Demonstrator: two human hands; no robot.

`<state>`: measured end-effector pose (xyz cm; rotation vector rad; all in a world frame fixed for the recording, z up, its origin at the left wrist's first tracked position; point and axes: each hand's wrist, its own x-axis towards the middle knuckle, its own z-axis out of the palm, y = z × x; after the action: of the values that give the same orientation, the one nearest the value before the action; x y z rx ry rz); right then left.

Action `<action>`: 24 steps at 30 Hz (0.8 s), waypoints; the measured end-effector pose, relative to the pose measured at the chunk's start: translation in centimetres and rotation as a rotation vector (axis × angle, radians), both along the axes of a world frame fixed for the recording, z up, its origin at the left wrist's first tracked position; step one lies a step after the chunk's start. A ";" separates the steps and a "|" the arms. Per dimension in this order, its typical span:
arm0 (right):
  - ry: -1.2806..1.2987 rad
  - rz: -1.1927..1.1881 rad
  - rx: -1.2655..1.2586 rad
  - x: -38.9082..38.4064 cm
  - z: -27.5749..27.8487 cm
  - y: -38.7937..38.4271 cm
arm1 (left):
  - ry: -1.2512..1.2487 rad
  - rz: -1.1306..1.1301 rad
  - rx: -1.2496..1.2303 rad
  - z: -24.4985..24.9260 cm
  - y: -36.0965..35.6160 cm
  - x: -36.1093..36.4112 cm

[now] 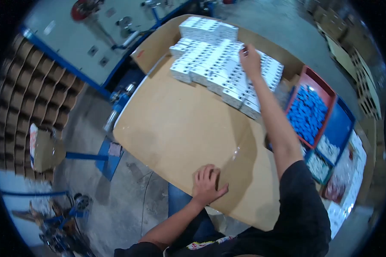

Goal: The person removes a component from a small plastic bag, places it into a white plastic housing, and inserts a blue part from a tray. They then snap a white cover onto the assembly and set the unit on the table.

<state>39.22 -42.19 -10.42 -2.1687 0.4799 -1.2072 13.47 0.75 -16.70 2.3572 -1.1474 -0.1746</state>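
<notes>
The white blocks [197, 64] sit in tight rows at the far side of the bench [180, 124]. They touch each other, maybe so that they do not tip or slide. A tan cardboard wall [278, 49] stands up behind them, and it looks like a good stop to keep them from falling off the far edge. The near part of the bench is bare, which may leave room for the arms.

The right hand [251, 60] reaches far out over the right part of the rows. Its fingers are bent and close to the block tops. I cannot tell how wide its grip is, or if it has hold of a block. The left hand [208, 185] rests on the bench by the near edge, with its fingers spread and nothing in them. It may be there to help the person lean.

On the right, a red tray [324, 85] holds lots of blue bits [306, 113], perhaps so they do not get mixed up with other parts.

The blocks are white and boxy, with small dark spots in lines. At the far left, some are piled higher than the rest.
</notes>
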 end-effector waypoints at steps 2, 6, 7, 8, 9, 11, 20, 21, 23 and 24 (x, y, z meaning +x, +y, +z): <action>-0.040 0.028 -0.077 -6.4 -1.1 4.1 | -0.057 0.024 0.000 -0.4 0.0 0.1; 0.197 0.066 0.262 -22.9 -3.0 15.6 | -0.029 0.052 -0.022 0.2 0.2 -0.5; 0.227 0.041 0.315 -27.2 -3.8 19.0 | -0.059 0.054 -0.024 -0.3 0.3 -0.5; 0.249 0.071 0.425 -31.2 -3.8 21.9 | -0.059 0.046 -0.034 -0.5 0.2 -0.5; 0.286 0.084 0.527 -35.0 -4.1 24.6 | -0.074 0.045 -0.039 -0.6 0.4 -0.5; 0.346 0.044 0.660 -42.2 -6.0 29.7 | -0.104 0.047 -0.044 -0.5 0.6 -0.7; 0.445 -0.023 0.542 -57.7 -3.8 36.6 | -0.232 0.020 -0.199 -2.7 0.7 -1.0; 0.401 -0.056 0.577 -58.2 -3.0 36.2 | -0.222 0.009 -0.230 -3.2 0.7 -0.8; 0.315 -0.149 0.610 -59.2 -1.7 35.3 | -0.206 0.007 -0.227 -3.8 0.8 -0.6; 0.266 -0.182 0.553 -59.8 -1.3 34.6 | -0.204 -0.003 -0.227 -3.7 0.9 -0.8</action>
<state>-20.55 -7.56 -11.68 -1.8277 1.0117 -0.7512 12.64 1.61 -20.39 2.2091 -1.1957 0.1904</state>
